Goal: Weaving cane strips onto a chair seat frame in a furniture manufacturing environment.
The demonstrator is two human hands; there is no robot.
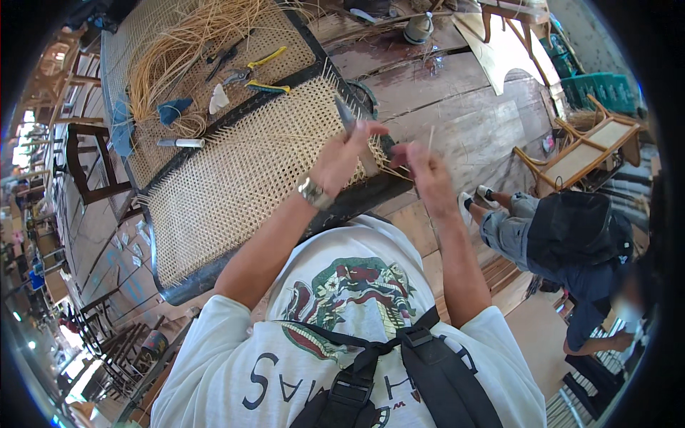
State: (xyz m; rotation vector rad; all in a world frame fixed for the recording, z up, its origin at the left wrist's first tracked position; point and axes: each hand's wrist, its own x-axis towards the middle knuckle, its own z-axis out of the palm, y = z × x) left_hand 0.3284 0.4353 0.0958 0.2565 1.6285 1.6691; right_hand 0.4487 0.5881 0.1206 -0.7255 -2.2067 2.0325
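Note:
My left hand [346, 157], wearing a wristwatch [312, 192], is over the near right corner of a woven cane panel [235, 171] in a black frame [364, 198]. A tool with a pointed grey blade [344, 110] and a wooden handle [368, 162] shows on both sides of this hand. Motion blurs the fingers, so whether they grip it cannot be told. To the right, my right hand [428, 175] has closed fingers around a thin pale cane strip [432, 135] that sticks up from them. Loose cane ends [394, 170] stretch between the hands.
On the panel's far section lie a bundle of cane strands [185, 50], yellow-handled cutters [267, 57], blue cloth [173, 110] and a white-handled tool [182, 143]. A person [578, 242] with a black backpack is at the right, near a wooden chair [592, 153].

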